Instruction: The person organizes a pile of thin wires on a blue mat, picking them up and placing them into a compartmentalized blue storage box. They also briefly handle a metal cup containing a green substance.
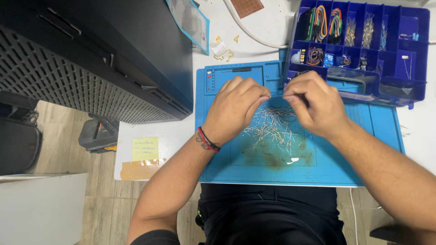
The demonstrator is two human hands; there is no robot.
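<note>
**A:** Hovering over the blue silicone work mat (377,131), both of them: left hand (236,106) curled knuckles-up, wrist with a red-and-black cord bracelet (209,139), right hand (315,104) mirrored across from it. Fingertips pointed at each other, nearly meeting.

**B:** Pinching something?

**A:** Yep, narrow pinch on both sides, holding one thin silvery wire lead (276,96) stretched between thumb and forefinger of each. Barely visible, just a fine pale line in the gap.

**B:** And the rest of the stuff?

**A:** Lying right under the hands, a loose scattered pile of thin metal-legged components (272,127) mid-mat, crisscrossed like straw. Just behind the right hand, overlapping the mat's far corner, a dark blue plastic compartment organiser (415,86) with coloured jumper wires (320,22) in the back slots.
</note>
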